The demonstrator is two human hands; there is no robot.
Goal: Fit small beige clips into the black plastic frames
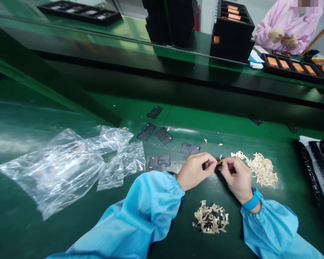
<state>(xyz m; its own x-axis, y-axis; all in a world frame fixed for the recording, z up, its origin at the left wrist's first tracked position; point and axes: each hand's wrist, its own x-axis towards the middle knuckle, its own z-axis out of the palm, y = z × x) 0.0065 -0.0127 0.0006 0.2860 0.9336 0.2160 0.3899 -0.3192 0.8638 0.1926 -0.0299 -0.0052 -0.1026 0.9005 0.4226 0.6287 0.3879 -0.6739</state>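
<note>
My left hand [197, 169] and my right hand [238, 177] meet fingertip to fingertip above the green table. Both are closed in a pinch on one small part [219, 163], dark and yellowish with a pale tip pointing up; its exact kind is too small to make out. Beyond my right hand lies a heap of small cream-coloured pieces [263, 169]. Nearer to me, between my forearms, sits a second pile of mixed cream and black pieces [211, 218]. Flat black plastic plates with cut-outs lie left of my hands, one [159, 162] close to my left wrist.
Transparent plastic bags [67, 165] spread over the left side. Black trays [317, 172] stand at the right edge. Behind a raised ledge are stacked black trays [232, 32], a tray with orange pieces [294, 68] and a co-worker in a pink sleeve [267, 21].
</note>
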